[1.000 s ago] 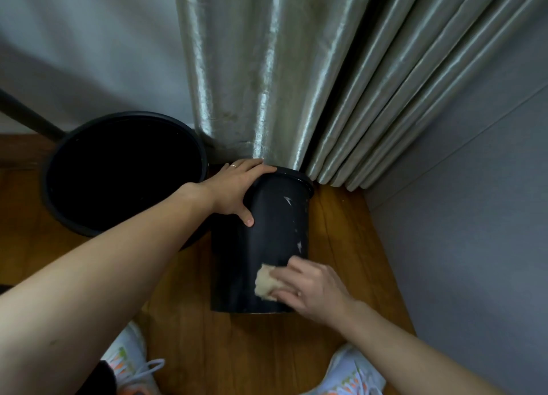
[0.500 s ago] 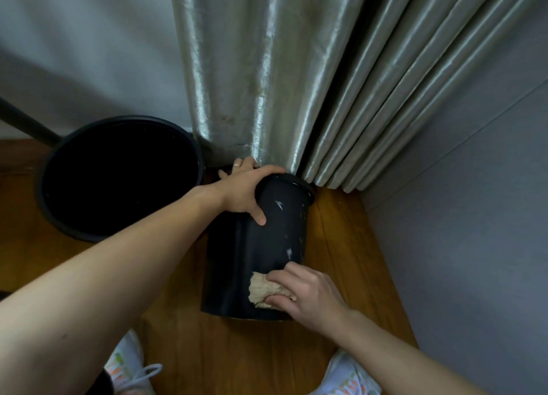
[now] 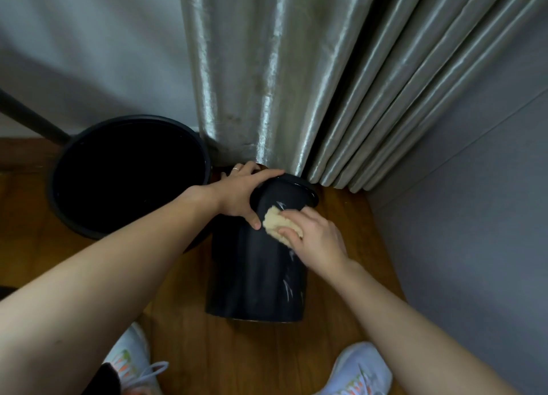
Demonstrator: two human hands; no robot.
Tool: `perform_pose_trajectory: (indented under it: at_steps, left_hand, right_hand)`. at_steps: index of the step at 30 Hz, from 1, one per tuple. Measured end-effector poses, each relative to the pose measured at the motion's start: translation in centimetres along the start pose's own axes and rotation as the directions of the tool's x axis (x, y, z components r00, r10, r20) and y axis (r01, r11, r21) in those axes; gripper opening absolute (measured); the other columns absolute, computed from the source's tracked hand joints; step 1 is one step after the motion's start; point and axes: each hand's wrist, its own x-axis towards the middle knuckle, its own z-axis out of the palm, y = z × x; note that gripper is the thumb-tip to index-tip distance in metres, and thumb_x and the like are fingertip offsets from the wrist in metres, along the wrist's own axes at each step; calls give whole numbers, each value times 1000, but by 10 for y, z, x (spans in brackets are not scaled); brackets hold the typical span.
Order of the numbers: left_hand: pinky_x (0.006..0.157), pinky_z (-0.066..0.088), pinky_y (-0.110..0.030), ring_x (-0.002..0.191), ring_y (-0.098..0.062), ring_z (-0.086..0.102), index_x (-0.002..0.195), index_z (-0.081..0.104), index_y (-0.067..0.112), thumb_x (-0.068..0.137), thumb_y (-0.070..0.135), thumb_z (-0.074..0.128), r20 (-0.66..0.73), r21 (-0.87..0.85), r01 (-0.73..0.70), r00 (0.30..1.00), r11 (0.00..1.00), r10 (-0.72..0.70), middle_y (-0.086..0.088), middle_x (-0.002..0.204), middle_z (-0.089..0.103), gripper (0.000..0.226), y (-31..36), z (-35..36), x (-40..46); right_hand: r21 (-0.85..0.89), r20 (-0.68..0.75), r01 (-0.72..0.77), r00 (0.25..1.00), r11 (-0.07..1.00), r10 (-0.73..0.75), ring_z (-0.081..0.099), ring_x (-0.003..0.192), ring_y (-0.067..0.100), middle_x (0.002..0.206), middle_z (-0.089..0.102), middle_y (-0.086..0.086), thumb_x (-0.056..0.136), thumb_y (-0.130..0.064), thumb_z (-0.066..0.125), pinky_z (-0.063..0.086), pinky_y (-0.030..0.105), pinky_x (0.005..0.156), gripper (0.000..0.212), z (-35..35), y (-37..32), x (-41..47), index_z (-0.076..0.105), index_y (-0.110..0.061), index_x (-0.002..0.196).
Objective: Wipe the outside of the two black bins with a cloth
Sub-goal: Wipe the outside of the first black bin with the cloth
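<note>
Presently: small black bin (image 3: 258, 276), smooth cylinder with pale scuffs, tilted at frame centre on wooden floor (image 3: 341, 217). Larger black bin (image 3: 127, 175), round, open-mouthed, centre left — just beside small one. Shiny pleated curtain (image 3: 267, 68) behind. Left hand (image 3: 240, 196) grips small bin's rim, thumb on wall. Right hand (image 3: 314, 237) pinches beige nubbly cloth (image 3: 278, 224) against upper wall, just under rim — half a second ago cloth sat low near base. White trainers (image 3: 355, 371) at bottom edge.

Black bins (image 3: 255, 276), beige cloth (image 3: 278, 224), silvery-grey curtain (image 3: 267, 68), brown wooden floor (image 3: 237, 359), white shoes (image 3: 355, 371)
</note>
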Motion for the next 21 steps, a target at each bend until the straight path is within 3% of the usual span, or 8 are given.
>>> perform_pose_trajectory:
  at_steps: [4,9,11,16,21]
  left_hand:
    - [109,24,-62,133,-29,20,143,6,59,52,43,91,8,8,-4,1000,1000,4,-1,139,25,126,0,0,0]
    - [109,24,-61,133,-31,21,143,6,60,51,45,91,-12,0,-20,1000,1000,20,-3,138,26,126,-6,3,1]
    - [110,23,-61,135,-31,19,144,6,57,52,45,91,-18,10,-22,1000,1000,23,-3,142,24,126,-5,5,1]
    - [110,16,-66,140,-32,12,145,4,57,54,44,90,-3,15,-15,1000,1000,15,-3,148,18,126,-3,6,2]
    - [110,18,-65,140,-30,14,147,4,54,55,44,90,-5,16,-25,1000,1000,25,-3,149,18,126,-4,5,0]
  right_hand:
    - [16,0,-101,995,995,101,57,93,22,109,57,0,96,-42,54,42,30,71,38,-1,-6,14,57,-29,132]
    - [-2,111,161,981,987,-160,59,74,17,92,56,-3,89,-36,64,43,25,57,32,2,-3,-22,66,-24,119]
    - [-45,106,184,978,982,-178,59,75,17,92,56,-3,90,-35,64,44,26,58,30,1,1,-17,66,-25,117]
    - [-41,7,-156,988,987,157,59,97,26,111,58,3,97,-40,53,47,35,75,35,-5,-10,28,56,-30,131]
    - [-44,28,-127,991,991,128,58,100,27,114,59,3,97,-43,52,47,36,76,36,-4,-18,43,57,-31,131]
